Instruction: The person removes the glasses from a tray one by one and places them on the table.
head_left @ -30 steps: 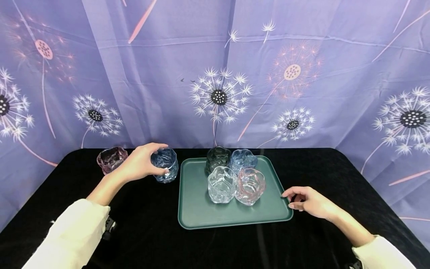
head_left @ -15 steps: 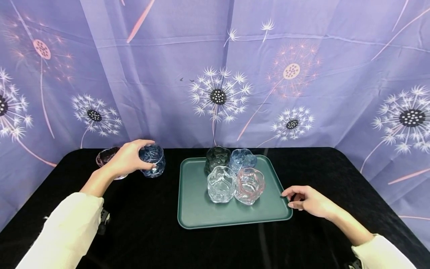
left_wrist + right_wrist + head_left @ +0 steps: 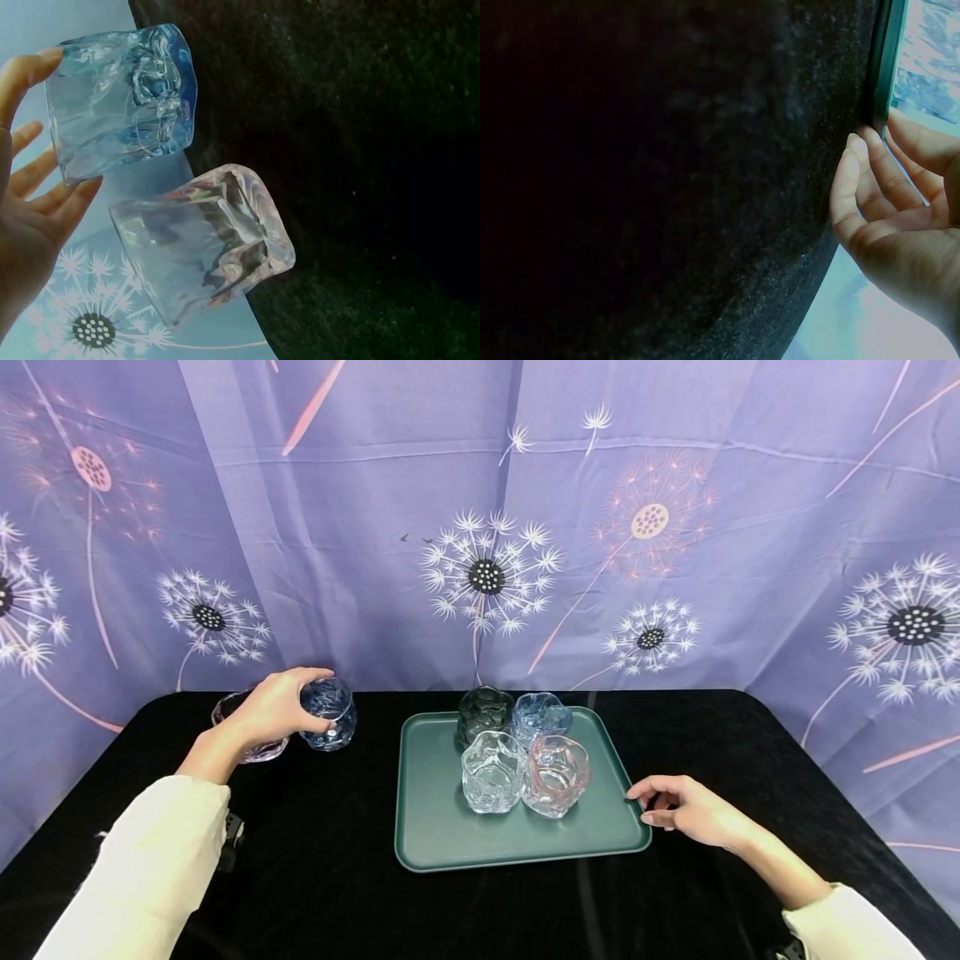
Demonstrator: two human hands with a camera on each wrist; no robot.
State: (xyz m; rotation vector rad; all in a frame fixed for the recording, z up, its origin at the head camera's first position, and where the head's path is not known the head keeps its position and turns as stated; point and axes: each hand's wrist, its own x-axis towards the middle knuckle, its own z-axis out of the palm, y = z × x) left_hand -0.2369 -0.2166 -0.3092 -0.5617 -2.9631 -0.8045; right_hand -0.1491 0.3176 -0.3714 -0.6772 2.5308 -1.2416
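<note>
My left hand (image 3: 275, 710) holds a blue textured glass (image 3: 330, 718) by its upper part, thumb and fingertips on opposite sides. In the left wrist view the blue glass (image 3: 124, 101) is upright beside a purple-pink glass (image 3: 206, 244). The head view shows that purple-pink glass (image 3: 266, 752) partly hidden behind my left hand. Across the table, my right hand (image 3: 693, 808) pinches the right rim of a green tray (image 3: 435, 843), near its front corner. Its curled fingers (image 3: 847, 176) meet the tray's edge (image 3: 885, 67) in the right wrist view.
On the tray stand a dark grey glass (image 3: 485, 718), a light blue glass (image 3: 542, 720), a clear glass (image 3: 493, 775) and a pale pink glass (image 3: 556, 778), grouped closely. Black cloth (image 3: 337, 877) covers the table. A purple dandelion-print curtain (image 3: 375, 568) hangs along the back.
My left hand has carried the blue glass left and slightly back, away from the tray and closer to the purple-pink glass. My right hand stays at the tray's rim.
</note>
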